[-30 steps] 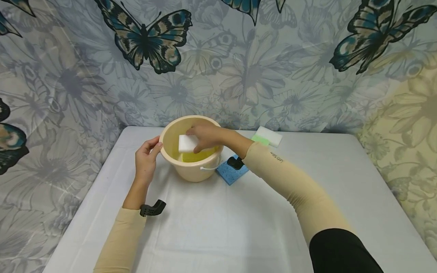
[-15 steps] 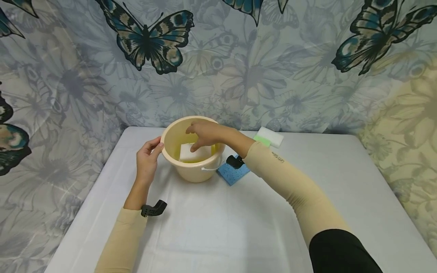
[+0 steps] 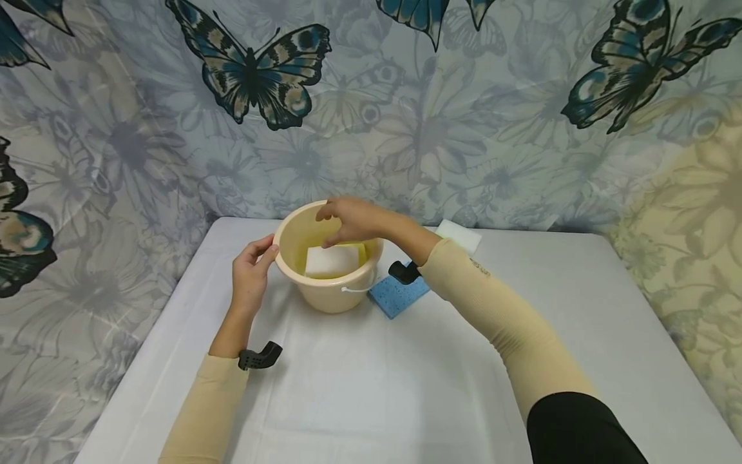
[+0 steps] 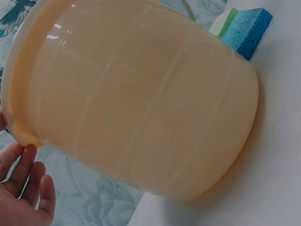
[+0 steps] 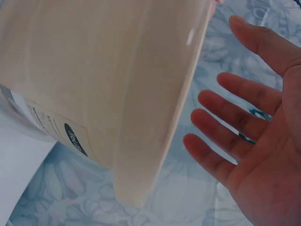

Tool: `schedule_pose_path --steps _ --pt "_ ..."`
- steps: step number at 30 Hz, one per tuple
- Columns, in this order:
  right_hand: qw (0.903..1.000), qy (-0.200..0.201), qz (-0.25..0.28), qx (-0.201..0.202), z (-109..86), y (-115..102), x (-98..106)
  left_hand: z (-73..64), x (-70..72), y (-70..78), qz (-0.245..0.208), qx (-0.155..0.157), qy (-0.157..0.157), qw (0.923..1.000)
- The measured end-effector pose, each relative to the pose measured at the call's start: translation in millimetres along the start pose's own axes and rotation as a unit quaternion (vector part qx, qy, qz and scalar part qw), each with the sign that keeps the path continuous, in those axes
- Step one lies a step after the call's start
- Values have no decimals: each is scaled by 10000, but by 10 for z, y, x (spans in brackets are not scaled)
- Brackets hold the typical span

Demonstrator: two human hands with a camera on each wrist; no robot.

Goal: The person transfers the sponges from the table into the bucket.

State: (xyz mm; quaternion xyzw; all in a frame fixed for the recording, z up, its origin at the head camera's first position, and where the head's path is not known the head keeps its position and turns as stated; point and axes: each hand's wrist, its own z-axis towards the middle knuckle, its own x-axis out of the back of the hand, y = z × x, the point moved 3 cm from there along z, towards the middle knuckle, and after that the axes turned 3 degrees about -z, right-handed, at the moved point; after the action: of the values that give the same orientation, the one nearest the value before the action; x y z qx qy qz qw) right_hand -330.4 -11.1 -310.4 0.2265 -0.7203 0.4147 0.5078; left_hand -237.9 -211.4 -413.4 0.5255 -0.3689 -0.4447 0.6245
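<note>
A cream plastic bucket stands near the back of the table, its thin wire handle hanging at the front right. My left hand pinches the left side of its rim between thumb and fingers. Inside lies a white block-shaped sponge, with a yellow piece showing beside it. Over the bucket's mouth hovers my right hand, holding nothing. In the right wrist view the fingers are spread and relaxed, apart from the bucket rim.
A blue sponge lies on the table just right of the bucket. Behind it, partly covered by my right forearm, is a white sponge; its green layer shows in the left wrist view. A butterfly-print cloth hangs behind.
My right hand has let go of the white sponge, which dropped lower into the bucket, and has risen slightly above it. The left hand stays on the rim.
</note>
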Motion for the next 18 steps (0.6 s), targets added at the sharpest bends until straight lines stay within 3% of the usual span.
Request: schedule_pose_path --steps 18 --pt "9959 890 49 -173 -179 184 160 9 -8 7 -59 -1 -3 10000"
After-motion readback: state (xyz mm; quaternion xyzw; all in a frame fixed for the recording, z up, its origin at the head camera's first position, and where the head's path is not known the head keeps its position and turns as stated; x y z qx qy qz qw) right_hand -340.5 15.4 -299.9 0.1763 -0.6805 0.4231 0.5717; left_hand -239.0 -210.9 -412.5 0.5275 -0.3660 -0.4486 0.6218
